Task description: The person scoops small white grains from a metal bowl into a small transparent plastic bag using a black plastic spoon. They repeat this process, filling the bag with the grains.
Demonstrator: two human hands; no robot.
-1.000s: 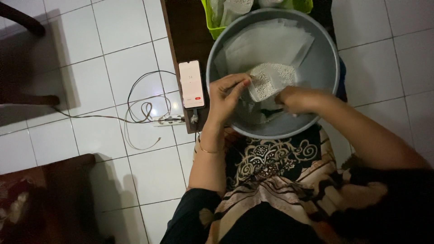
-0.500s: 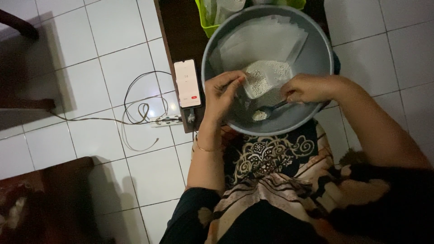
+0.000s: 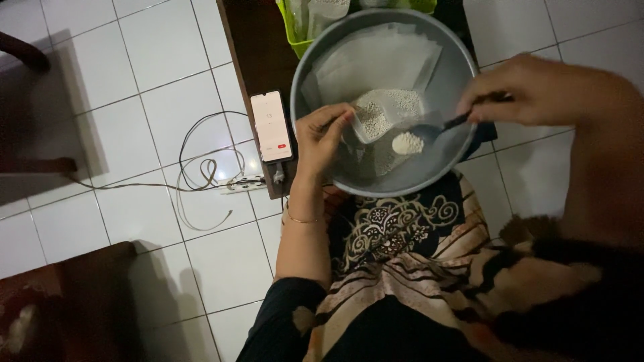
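Seen from above, with the light dim, the scene reads left to right like this:

Floor: white tiles [image 3: 114, 80] fill the left half of the frame; dark furniture sits at the upper left and lower left edges.
Cable: a thin cord [image 3: 201, 167] loops over the tiles at centre left, running to a power strip [image 3: 241, 183] just beside the phone.
Phone: a lit phone [image 3: 272, 126] lies on the dark table [image 3: 251, 53], left of the basin.
Left hand: the left hand [image 3: 322, 137] reaches over the basin's left rim, fingers curled closed on the mouth of a clear bag [image 3: 386, 110], pinching it open.
Bag: partly filled with pale grains, it lies tilted inside the basin at centre frame.
Basin: a round grey basin [image 3: 322, 60] sits at the upper centre, with flat empty bags [image 3: 382, 60] stacked at its back and loose grains at the bottom.
Spoon: a dark spoon [image 3: 419, 137] carries a heap of grains, its bowl just beside the bag's mouth, lower right of it.
Right hand: the right hand [image 3: 537, 90], upper right, has its fingers closed tight on the spoon handle.
Basket: a green basket [image 3: 292, 30] at the top edge holds more bags.
Doing it well: I'd judge the bag mouth needs holding wide and low over the basin, and the spoon kept level until its tip is inside, so spills fall back in.
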